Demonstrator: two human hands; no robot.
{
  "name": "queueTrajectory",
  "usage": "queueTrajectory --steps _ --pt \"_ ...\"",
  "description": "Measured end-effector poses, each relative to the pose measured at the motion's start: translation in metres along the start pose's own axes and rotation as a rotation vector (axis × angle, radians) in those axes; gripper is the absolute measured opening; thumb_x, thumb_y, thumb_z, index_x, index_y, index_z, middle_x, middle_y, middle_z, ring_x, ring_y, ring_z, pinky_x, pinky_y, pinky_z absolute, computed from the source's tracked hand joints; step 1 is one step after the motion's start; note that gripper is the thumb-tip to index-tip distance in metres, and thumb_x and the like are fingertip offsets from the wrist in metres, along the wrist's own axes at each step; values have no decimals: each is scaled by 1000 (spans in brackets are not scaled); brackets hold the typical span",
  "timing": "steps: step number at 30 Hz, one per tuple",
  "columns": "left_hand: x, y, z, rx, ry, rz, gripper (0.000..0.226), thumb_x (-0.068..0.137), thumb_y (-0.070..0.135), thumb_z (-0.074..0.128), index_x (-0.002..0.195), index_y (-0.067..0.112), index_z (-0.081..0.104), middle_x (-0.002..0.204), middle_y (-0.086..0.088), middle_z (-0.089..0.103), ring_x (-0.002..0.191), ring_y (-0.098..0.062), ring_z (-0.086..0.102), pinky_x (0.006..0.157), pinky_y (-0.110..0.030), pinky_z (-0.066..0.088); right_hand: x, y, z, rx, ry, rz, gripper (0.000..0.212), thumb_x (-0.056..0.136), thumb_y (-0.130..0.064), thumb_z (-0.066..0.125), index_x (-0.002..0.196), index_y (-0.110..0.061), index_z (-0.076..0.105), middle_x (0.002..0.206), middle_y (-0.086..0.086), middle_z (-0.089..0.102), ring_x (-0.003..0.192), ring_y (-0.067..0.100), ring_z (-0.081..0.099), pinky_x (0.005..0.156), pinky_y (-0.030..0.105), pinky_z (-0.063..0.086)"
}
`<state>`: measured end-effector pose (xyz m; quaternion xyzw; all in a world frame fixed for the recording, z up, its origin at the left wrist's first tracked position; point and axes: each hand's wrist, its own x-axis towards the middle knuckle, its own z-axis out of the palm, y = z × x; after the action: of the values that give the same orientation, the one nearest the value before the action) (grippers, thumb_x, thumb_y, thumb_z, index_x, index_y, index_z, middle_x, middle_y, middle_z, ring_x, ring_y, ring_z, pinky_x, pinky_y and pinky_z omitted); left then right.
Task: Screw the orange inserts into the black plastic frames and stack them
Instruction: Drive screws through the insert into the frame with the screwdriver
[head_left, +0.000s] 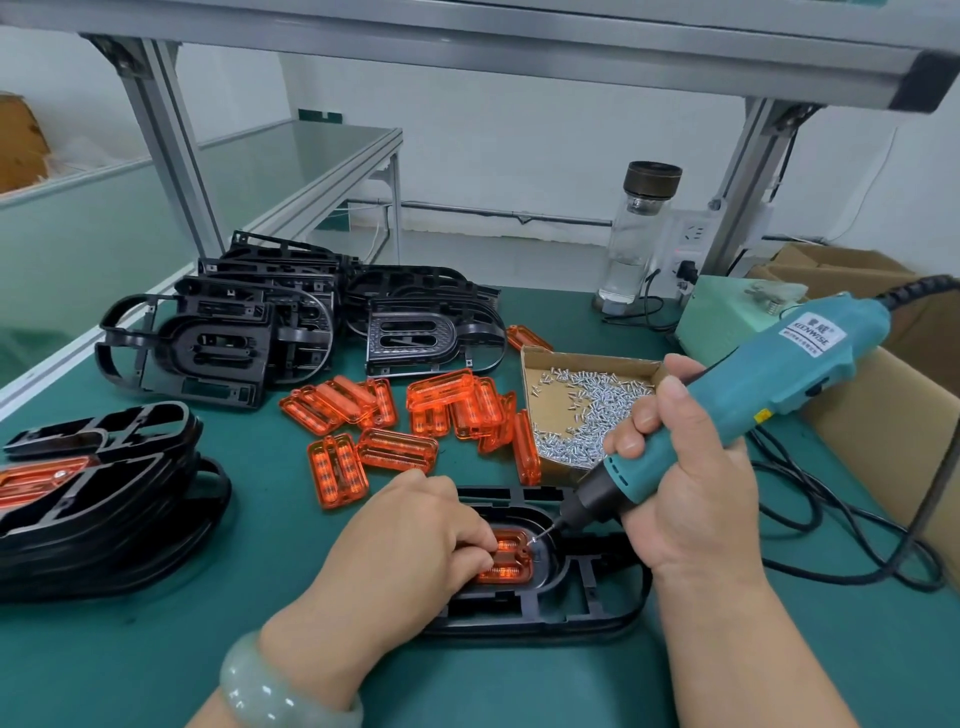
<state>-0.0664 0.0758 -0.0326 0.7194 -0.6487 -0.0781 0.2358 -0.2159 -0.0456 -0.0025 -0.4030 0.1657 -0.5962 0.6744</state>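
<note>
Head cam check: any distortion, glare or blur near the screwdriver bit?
Head view: wide-angle distortion splays the frame uprights; lighting soft and even, shadows faint; loose orange inserts glow but aren't blown out; screwdriver bit and seated insert by the left hand read sharp, no motion blur.

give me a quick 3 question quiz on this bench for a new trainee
1. True or false: the right hand grips the electric screwdriver.
2. Where do the screws lie? A in a cardboard tray; B in a glass bottle; C loose on the mat.
3. Fill in: the left hand holds the orange insert down in a black ____.

Key: 1 true; 2 A; 3 frame.
</note>
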Motion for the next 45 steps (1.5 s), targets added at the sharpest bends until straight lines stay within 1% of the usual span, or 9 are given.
queueTrajectory --steps 5,13,17,21,26,30,35,39,45 --pt "0 1 0 -8 0 -3 18 88 43 58 101 41 70 84 17 50 91 -6 39 79 -19 33 0 -1 1 -12 -21 16 15 82 -17 59 96 -21 59 60 -3 48 47 11 45 52 22 43" --pt "-1 2 -1 2 -6 -10 19 88 44 57 103 41 69 83 16 49 91 -6 38 79 -20 34 -2 -1 4 -60 -77 -5 18 83 -14 56 99 -20 56 59 -3 48 45 11 46 52 22 42" --pt "1 4 -2 25 -24 -15 20 89 44 55 104 41 68 83 16 47 91 -8 38 79 -21 33 -5 -2 10 -116 -145 -43 20 84 -12 56 102 -20 55 58 -3 50 45 12 47 51 23 43" --pt "3 6 -2 65 -33 -10 23 91 43 54 109 41 67 91 13 50 97 -9 40 84 -23 36 -9 0 19 -208 -250 -71 22 84 -11 58 98 -27 59 55 -4 51 45 12 48 50 23 43" --pt "4 9 -2 124 -30 13 24 91 41 52 111 39 66 96 12 52 101 -10 43 84 -21 35 -9 3 31 -284 -360 -99 22 81 -22 66 101 -28 59 56 -4 52 45 12 48 50 23 44" --pt "2 10 0 153 -8 23 23 93 39 47 107 35 66 92 13 48 96 -9 43 77 -19 32 -3 6 36 -301 -415 -20 29 79 -28 67 106 -23 57 53 -1 50 45 13 46 50 26 43" --pt "1 11 1 91 11 20 23 93 37 49 106 36 68 96 13 50 97 -9 45 81 -17 34 -3 7 37 -291 -453 10 40 78 -29 67 114 -21 53 55 -2 50 45 11 46 50 24 43" --pt "1 11 2 90 4 19 23 93 35 50 106 35 69 95 12 49 96 -10 46 82 -18 35 -3 6 35 -295 -440 -9 32 78 -28 66 108 -24 56 53 -1 50 45 12 46 51 26 44" --pt "1 11 1 60 13 2 22 91 34 54 106 36 69 92 12 49 95 -10 48 79 -17 35 -3 6 35 -311 -466 -28 13 75 -23 63 84 -30 58 50 -1 47 40 14 41 48 25 41"
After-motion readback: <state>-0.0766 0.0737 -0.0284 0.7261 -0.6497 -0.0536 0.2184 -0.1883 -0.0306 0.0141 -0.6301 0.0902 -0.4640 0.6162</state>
